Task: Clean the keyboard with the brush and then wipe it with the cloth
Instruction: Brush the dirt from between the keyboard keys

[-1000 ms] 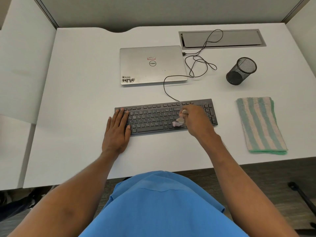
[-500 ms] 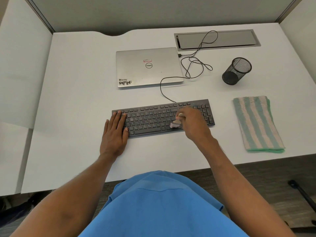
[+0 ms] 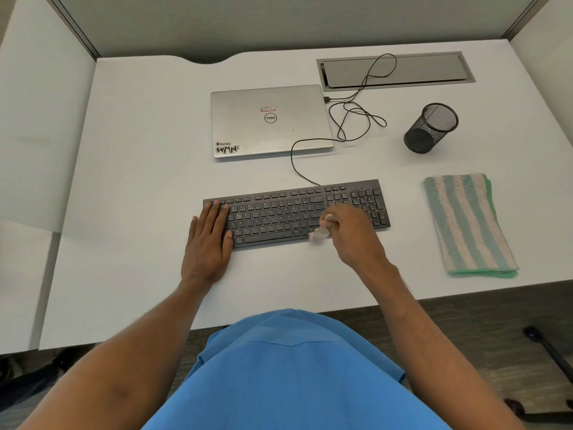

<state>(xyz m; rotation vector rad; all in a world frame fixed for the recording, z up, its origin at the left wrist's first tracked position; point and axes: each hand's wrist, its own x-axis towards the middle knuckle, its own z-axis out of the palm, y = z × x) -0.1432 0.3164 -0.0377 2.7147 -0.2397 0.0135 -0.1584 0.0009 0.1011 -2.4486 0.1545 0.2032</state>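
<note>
A black keyboard lies across the middle of the white desk. My right hand grips a small brush with pinkish bristles, whose tip sits at the keyboard's front edge, right of the space bar. My left hand lies flat with straight fingers on the keyboard's left end. A folded green and beige striped cloth lies on the desk to the right of the keyboard, untouched.
A shut silver laptop sits behind the keyboard. A looped black cable runs from the keyboard toward a grey cable hatch. A black mesh pen cup stands at the back right. Partition walls enclose the desk.
My right hand has drawn the brush toward me, from the middle key rows down to the keyboard's front edge. My left hand has stayed flat on the left end.
</note>
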